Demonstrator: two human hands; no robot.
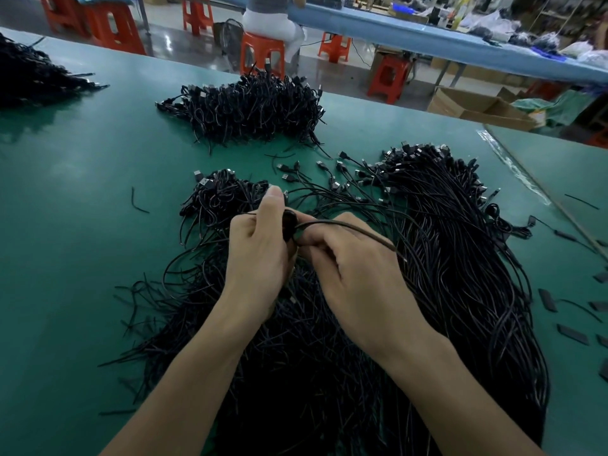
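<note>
My left hand grips a small coiled black cable, thumb raised beside it. My right hand pinches the loose end of that same cable, which arcs away to the right. Both hands hover over a big heap of loose black USB cables spread across the green table. A small pile of coiled cables lies just beyond my left hand.
A larger pile of bundled cables sits farther back, another at the far left. Short black ties lie scattered at the right. Beyond the table edge stand orange stools, a seated person and cardboard boxes.
</note>
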